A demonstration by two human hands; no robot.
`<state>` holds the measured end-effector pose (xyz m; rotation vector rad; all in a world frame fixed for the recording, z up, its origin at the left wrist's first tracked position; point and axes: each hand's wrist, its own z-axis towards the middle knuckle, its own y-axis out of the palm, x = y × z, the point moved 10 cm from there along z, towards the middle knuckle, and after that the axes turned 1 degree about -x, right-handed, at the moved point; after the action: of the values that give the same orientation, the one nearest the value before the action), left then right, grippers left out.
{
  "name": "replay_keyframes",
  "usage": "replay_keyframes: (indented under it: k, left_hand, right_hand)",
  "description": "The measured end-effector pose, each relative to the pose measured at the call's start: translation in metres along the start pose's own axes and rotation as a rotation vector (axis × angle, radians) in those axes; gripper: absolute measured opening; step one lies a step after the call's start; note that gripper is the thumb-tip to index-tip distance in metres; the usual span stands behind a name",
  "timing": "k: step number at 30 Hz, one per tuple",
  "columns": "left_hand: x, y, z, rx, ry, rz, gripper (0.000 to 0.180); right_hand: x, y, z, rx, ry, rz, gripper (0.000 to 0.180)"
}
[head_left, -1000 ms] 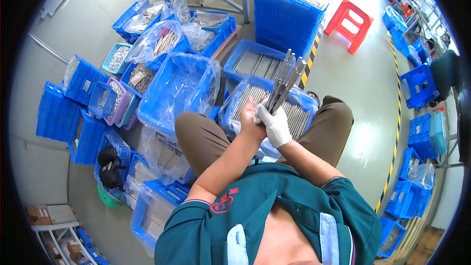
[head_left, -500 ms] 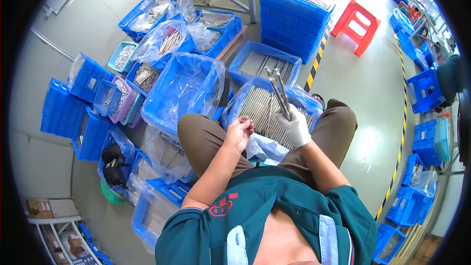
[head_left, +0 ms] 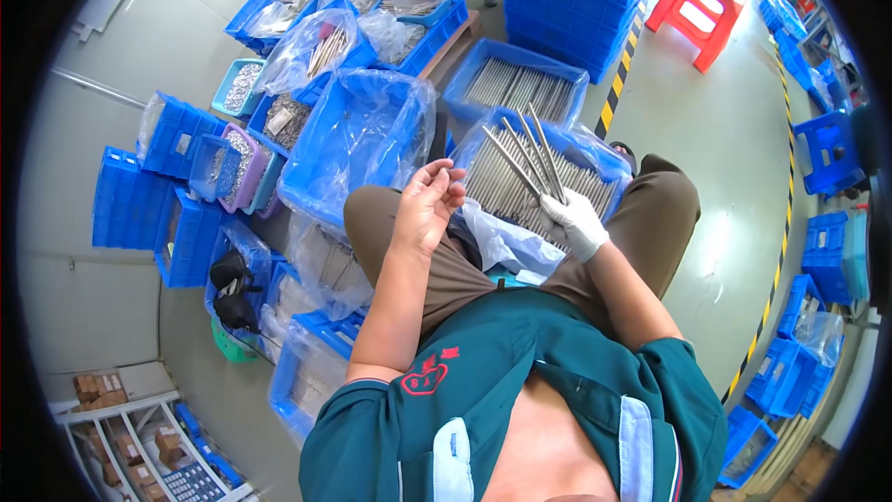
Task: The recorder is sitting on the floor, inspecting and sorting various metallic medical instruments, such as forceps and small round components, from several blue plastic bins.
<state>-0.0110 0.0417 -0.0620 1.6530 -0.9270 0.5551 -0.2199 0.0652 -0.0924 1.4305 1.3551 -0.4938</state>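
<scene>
My right hand (head_left: 573,223), in a white glove, is closed around several slim metal rods (head_left: 531,160). They fan out upward and to the left over a lined blue crate (head_left: 609,146) filled with rows of similar rods (head_left: 492,163). My bare left hand (head_left: 429,203) is held up at the crate's left side, its fingers curled and thumb near the fingertips. Something small and pale may be at those fingertips; I cannot make out what it is. Crumpled white-blue sheeting (head_left: 506,244) hangs over the crate's near edge, between my knees.
Beyond it stands another blue crate of rods (head_left: 518,84), with a tall crate stack (head_left: 567,9) behind. An open, plastic-lined blue bin (head_left: 348,144) is at my left, among trays of small metal parts (head_left: 243,163). A red stool (head_left: 695,14) stands far right, past striped floor tape (head_left: 621,74).
My left hand has risen and moved a little left, away from the crate. The rods in my right hand have spread into a wider fan tilted more leftward. The whole view has shifted slightly.
</scene>
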Motion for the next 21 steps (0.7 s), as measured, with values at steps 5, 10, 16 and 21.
replay_keyframes:
  k: [5, 10, 16, 21]
  left_hand:
    - [0.008, 0.001, 0.0, -0.04, -0.002, 0.013, 0.02]
    - [0.008, -0.007, -0.005, 0.007, -0.005, 0.023, 0.018]
    - [0.015, 0.002, -0.012, -0.069, -0.005, 0.147, 0.029]
    - [0.013, -0.002, -0.015, -0.08, -0.009, 0.193, 0.03]
  right_hand:
    - [0.011, -0.001, 0.0, 0.0, 0.03, -0.056, 0.021]
    - [0.011, -0.013, 0.003, 0.141, 0.017, -0.392, 0.022]
    - [-0.033, 0.004, -0.017, 0.16, -0.198, -0.812, 0.016]
    - [-0.048, 0.012, -0.03, 0.165, -0.327, -0.939, 0.015]
